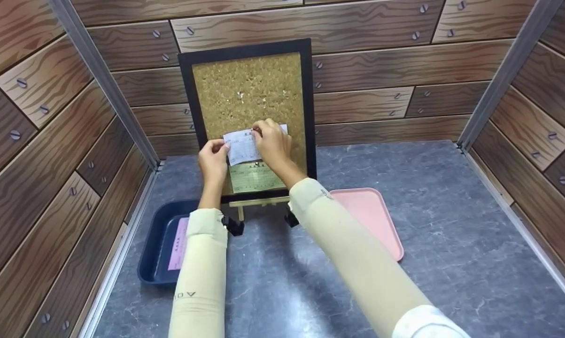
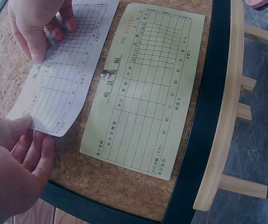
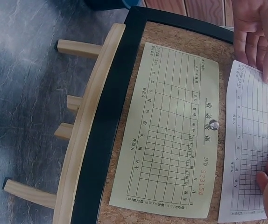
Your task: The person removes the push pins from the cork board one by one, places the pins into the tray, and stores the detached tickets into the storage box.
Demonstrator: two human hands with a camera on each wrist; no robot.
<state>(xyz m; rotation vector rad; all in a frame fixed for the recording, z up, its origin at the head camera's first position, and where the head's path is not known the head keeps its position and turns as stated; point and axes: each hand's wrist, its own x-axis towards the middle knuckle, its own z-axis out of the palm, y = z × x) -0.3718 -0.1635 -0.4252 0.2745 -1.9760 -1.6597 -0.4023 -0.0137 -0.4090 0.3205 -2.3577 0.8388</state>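
A white receipt slip (image 1: 241, 146) lies against a black-framed cork board (image 1: 244, 75). My left hand (image 1: 213, 160) pinches the slip's left end between thumb and fingers, seen closely in the left wrist view. My right hand (image 1: 275, 145) has bent fingers on the slip's upper edge, near its printed heading; whether a pin sits between those fingertips is hidden. Just below, a yellow-green receipt slip (image 2: 143, 93) is fixed to the cork by a clear push pin (image 3: 214, 124) through its heading.
A wooden easel (image 3: 89, 121) supports the board. Several small pins (image 1: 240, 95) dot the upper cork. On the left, a dark blue tray (image 1: 153, 253) holds a purple slip (image 1: 177, 246). A pink tray (image 1: 376, 211) lies to the right, partly behind my right sleeve. Wood-patterned walls surround the grey tabletop.
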